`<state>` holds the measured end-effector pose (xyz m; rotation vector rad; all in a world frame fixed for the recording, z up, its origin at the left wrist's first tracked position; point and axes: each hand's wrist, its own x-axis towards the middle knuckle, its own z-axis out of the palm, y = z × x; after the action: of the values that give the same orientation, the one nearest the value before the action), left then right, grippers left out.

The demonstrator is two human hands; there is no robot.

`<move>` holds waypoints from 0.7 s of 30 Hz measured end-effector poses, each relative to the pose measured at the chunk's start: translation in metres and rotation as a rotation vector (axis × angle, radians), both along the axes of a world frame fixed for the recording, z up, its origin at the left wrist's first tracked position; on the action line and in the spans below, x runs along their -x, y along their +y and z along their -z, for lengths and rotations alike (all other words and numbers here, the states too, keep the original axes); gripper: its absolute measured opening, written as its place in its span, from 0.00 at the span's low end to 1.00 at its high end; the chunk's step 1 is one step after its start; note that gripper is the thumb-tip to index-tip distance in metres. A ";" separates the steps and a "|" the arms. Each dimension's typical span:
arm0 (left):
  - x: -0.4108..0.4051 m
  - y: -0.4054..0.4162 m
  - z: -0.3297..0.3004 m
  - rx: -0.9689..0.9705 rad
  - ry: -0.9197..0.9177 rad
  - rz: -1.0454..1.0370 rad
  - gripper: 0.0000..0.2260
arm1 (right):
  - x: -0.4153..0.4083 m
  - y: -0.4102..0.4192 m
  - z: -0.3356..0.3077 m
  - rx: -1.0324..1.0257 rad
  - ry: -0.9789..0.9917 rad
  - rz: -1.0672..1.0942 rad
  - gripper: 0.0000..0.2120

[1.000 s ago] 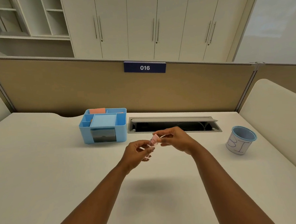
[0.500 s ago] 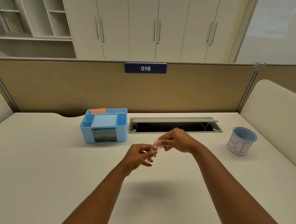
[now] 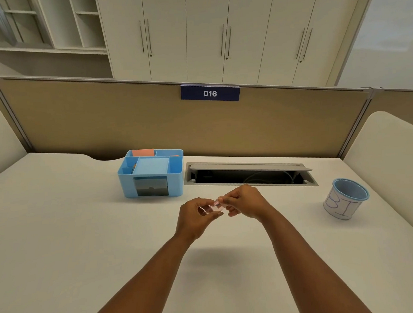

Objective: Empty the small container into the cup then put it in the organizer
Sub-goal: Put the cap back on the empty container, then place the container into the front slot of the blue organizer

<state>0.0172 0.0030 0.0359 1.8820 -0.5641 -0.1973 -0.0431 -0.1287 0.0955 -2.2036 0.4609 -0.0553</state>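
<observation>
A small clear pinkish container [image 3: 212,206] is held above the middle of the desk between both hands. My left hand [image 3: 196,217] pinches its lower left end and my right hand [image 3: 244,203] pinches its upper right end. Most of it is hidden by my fingers, so I cannot tell whether its lid is on. The light blue organizer [image 3: 178,186] stands behind and to the left, with several compartments and a small grey drawer. The cup [image 3: 345,199], white with a blue rim and blue marker strokes, stands far right on the desk.
An open grey cable tray [image 3: 249,174] is set into the desk just behind my hands. A tan partition with a "016" sign [image 3: 210,93] closes off the back. Cream padded side panels [image 3: 395,148] flank the desk left and right.
Both hands have stayed together on the small container and sunk slightly toward the desk. Its tilt between my fingers has shifted a little.
</observation>
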 end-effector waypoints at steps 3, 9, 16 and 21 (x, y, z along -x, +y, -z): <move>-0.005 0.004 0.001 0.002 -0.004 0.017 0.16 | -0.001 0.000 -0.001 -0.043 0.000 -0.046 0.14; -0.019 0.013 0.002 0.020 0.058 -0.006 0.19 | -0.016 0.010 0.001 -0.009 -0.013 -0.043 0.15; -0.054 0.050 0.014 -0.288 -0.170 -0.186 0.29 | -0.044 0.023 0.024 -0.335 -0.161 0.264 0.11; -0.093 0.079 0.014 -0.493 -0.255 -0.365 0.28 | -0.078 0.038 0.032 -0.361 -0.218 0.318 0.12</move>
<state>0.1097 0.0818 0.0217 2.4743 -0.3469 0.1630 0.0347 -0.0904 0.0633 -1.7337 0.6396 -0.3519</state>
